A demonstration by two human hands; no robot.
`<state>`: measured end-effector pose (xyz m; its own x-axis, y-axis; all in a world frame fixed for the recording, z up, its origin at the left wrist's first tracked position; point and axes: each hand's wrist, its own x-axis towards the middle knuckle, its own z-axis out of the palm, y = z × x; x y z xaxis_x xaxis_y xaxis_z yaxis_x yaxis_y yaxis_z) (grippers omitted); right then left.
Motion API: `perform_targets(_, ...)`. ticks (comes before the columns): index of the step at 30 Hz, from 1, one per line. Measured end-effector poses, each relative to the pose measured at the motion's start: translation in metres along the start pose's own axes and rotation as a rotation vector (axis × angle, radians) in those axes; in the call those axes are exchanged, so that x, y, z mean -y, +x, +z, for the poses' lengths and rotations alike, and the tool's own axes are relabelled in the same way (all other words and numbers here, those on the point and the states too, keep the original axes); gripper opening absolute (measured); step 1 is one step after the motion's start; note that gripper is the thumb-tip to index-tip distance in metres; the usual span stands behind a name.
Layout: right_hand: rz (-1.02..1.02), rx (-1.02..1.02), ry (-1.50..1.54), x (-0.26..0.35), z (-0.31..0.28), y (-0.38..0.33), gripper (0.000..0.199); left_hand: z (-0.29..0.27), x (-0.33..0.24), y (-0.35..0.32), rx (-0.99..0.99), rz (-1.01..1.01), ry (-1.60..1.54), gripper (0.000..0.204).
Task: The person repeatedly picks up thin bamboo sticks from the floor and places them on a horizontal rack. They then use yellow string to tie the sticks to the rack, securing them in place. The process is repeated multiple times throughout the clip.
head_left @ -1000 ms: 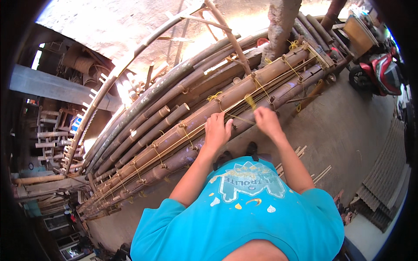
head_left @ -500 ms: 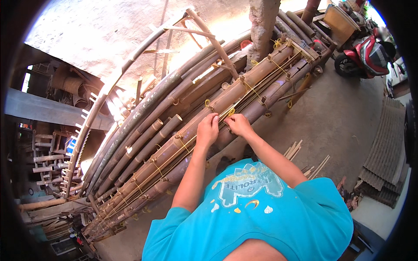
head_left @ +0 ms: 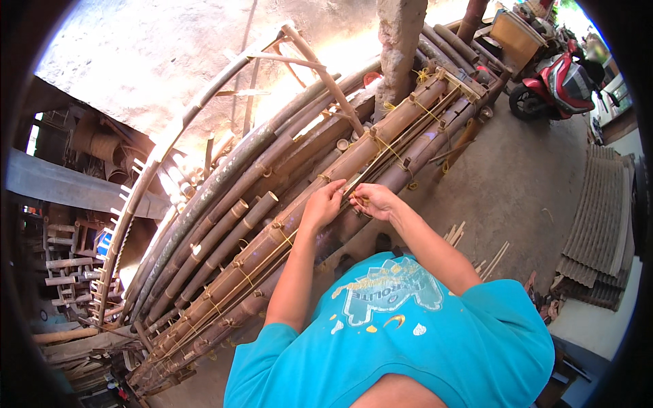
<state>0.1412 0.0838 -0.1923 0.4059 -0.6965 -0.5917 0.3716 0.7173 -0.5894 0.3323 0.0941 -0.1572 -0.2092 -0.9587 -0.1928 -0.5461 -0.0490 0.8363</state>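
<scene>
Two long brown bamboo poles point(head_left: 401, 121) run side by side diagonally in front of me, with thin slats point(head_left: 381, 158) lying lengthwise between them. Loops of yellow cord point(head_left: 389, 147) tie the poles at intervals to short pegs. Over the slats, my left hand point(head_left: 324, 205) is closed in a pinch, its fingertips by the upper pole; what they hold is too small to make out. Just to its right, my right hand point(head_left: 375, 202) is closed with a bit of yellow cord between its fingers. The two sets of fingertips are nearly together.
More bamboo poles point(head_left: 248, 221) lie behind the tied pair, beside a curved pegged frame point(head_left: 156, 158). A rough concrete post point(head_left: 401, 51) stands at the far side. A red motorbike point(head_left: 561, 85) and stacked corrugated sheets point(head_left: 595, 217) are at right. Thin sticks point(head_left: 495, 258) lie on the floor.
My right hand has turned and its fingers have drawn in on the yellow cord, whose loop stood above them before. The surroundings have shifted slightly left in view.
</scene>
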Motion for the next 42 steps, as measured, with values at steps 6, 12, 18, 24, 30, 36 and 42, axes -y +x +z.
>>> perform_targets(6,-0.048,-0.116,-0.124,-0.005,0.009,0.012,0.031,-0.003,-0.002,0.006,0.057,0.038,0.064,0.037)
perform_targets(12,-0.046,-0.061,-0.121,-0.010,0.005,0.019,0.022,-0.003,0.003,0.014,0.089,0.091,0.065,0.036)
perform_targets(18,-0.116,-0.147,-0.006,-0.010,0.019,0.006,0.018,-0.006,0.009,0.022,0.159,0.088,-0.102,0.032)
perform_targets(24,-0.128,-0.112,-0.166,-0.019,0.009,0.016,0.019,-0.005,-0.003,0.003,-0.125,0.107,0.086,0.022)
perform_targets(30,-0.484,-0.308,-0.946,0.031,0.010,-0.027,0.025,-0.065,0.008,-0.022,-0.471,0.143,-0.739,0.021)
perform_targets(36,-0.759,-0.280,-0.925,0.065,0.029,-0.026,0.022,-0.117,0.024,-0.020,-0.733,-0.040,-0.745,0.020)
perform_targets(42,-1.141,-0.440,-1.078,0.028,-0.008,-0.035,0.018,-0.047,-0.029,0.016,-0.547,0.041,0.438,0.065)
